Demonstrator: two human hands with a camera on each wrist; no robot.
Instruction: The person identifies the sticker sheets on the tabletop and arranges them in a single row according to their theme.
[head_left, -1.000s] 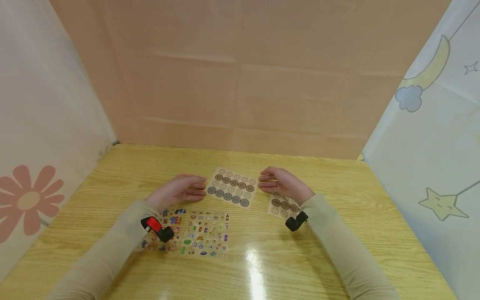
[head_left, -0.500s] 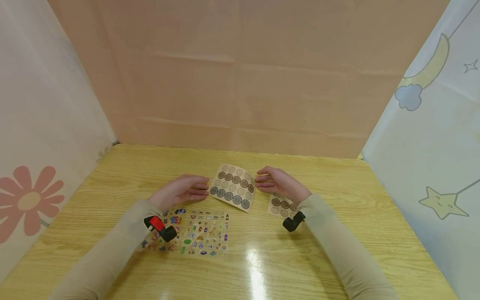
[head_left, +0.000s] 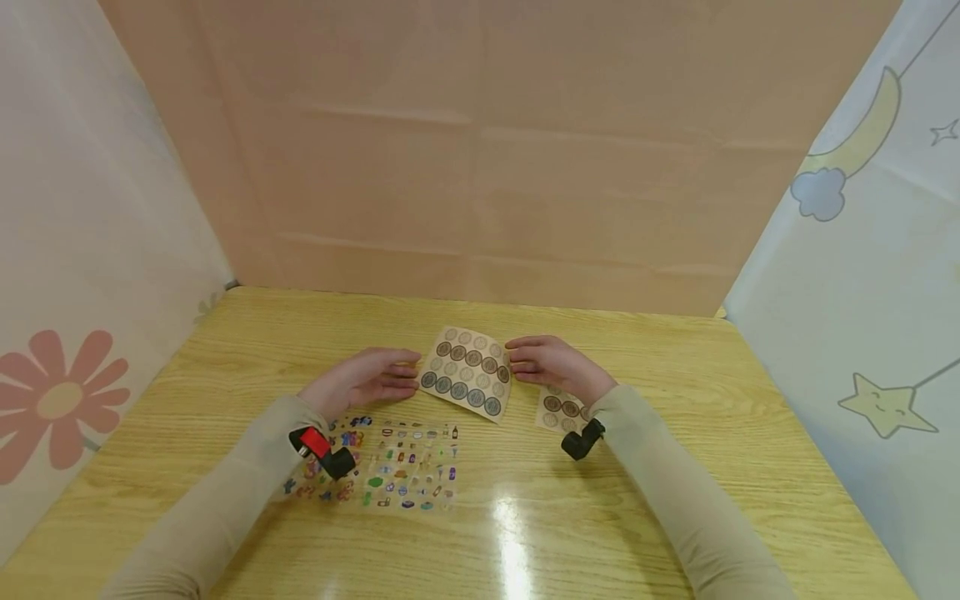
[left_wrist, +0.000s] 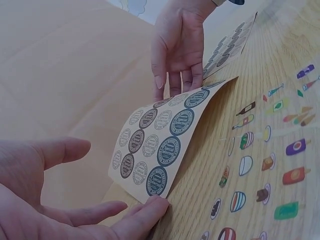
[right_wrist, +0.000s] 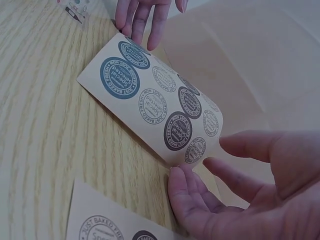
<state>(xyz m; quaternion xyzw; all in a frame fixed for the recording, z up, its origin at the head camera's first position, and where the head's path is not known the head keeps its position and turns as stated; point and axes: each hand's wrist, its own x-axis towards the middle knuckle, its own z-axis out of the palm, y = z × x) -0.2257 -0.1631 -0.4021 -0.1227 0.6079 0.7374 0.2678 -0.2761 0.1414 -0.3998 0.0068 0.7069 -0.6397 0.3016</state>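
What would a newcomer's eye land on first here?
Probably the bowed sheet of round stickers, just below the middle of the head view, between the left hand and the right hand. Next, the scatter of small colourful food pictures on a see-through sheet, lower and left of centre. The big reddish flower at the head view's left edge also stands out.

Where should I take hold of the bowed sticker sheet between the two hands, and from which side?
I'd pinch the right edge of the bowed sticker sheet, coming from the right with the right grip, closing from above and below. The sheet arches, and its near right corner looks lifted off the table, leaving room beneath.
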